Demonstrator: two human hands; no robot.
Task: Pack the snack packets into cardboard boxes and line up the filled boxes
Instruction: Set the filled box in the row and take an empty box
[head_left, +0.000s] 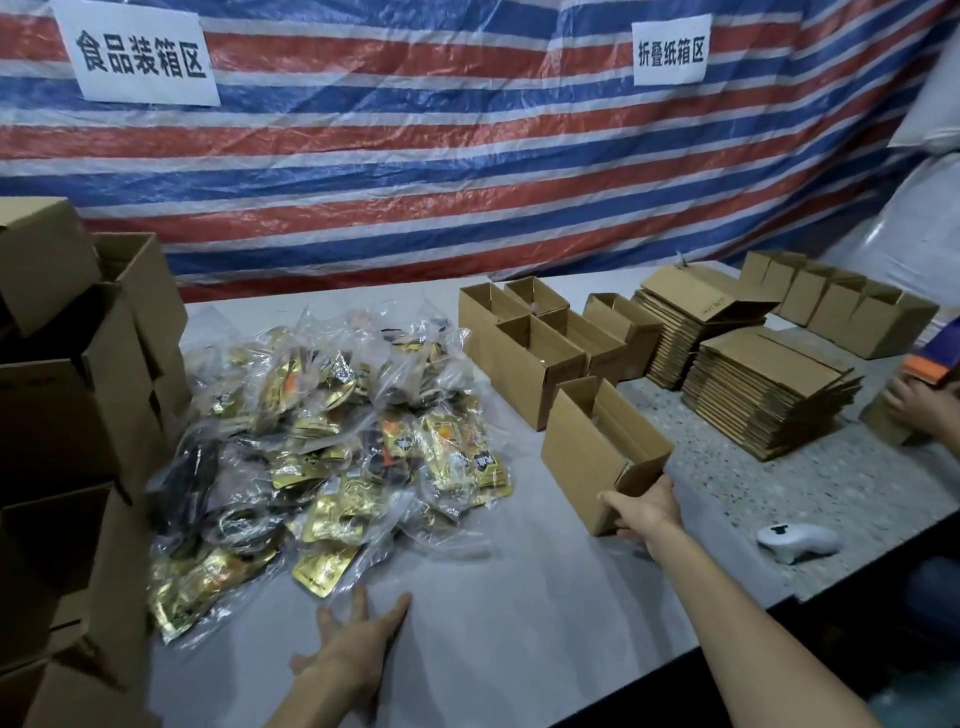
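Looking down through the head view and gripping the near end of an open cardboard box (597, 447) with the right hand (644, 512), fingers curled round its bottom corner. Having the box near the middle of the grey table (519, 597), just in front of more empty boxes (524, 343), and not being able to tell if it is lifted or sitting down. Laying the left hand (358, 639) low over the table with fingers spread apart, holding nothing, just beside the pile of snack packets (332, 441). Guessing the box to be light and stiff, but easy to squash at its thin flaps, so holding it low on a wall or corner. Guessing the shiny packets to be light, soft and slippery in their clear bags, so scooping a few from below or pinching a flat sealed edge. Spotting stacked boxes (78, 389) on the left and flat boxes (763, 389) on the right.
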